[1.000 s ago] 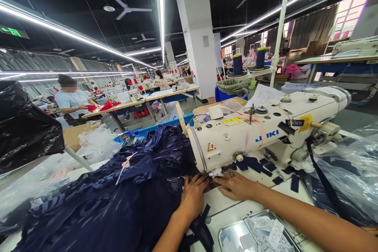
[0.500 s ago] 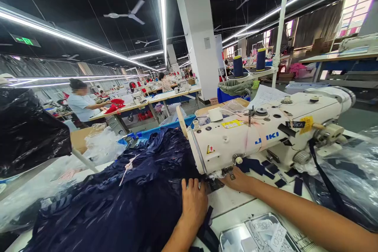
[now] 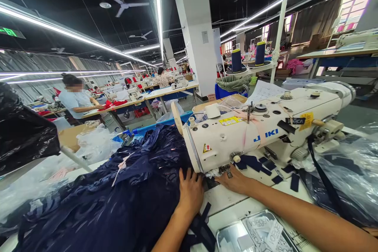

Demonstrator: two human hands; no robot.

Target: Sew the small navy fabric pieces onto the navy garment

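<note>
- Left hand (image 3: 190,193) flat, fingers spread, pressing down on the navy garment (image 3: 118,201) right at the head of the Juki sewing machine (image 3: 260,134).
- Right hand (image 3: 234,181) also flat on the machine bed, at 3 o'clock of the presser foot (image 3: 211,181), fingertips nudging fabric under it; pinching anything or not, can't tell.
- Garment heaped from 9 o'clock round to 7 o'clock of the needle, edge tucked under the foot.
- Risky bit, probably: fingertips super close to the needle, so a slip or a sudden feed could catch one. Heavy pile could drag the seam off line too.
- Metal tray (image 3: 233,236) of white labels (image 3: 267,230) at 5 o'clock.
- Versus half a second back: left hand nudged up toward the foot, view swung a bit right, otherwise same grip.
</note>
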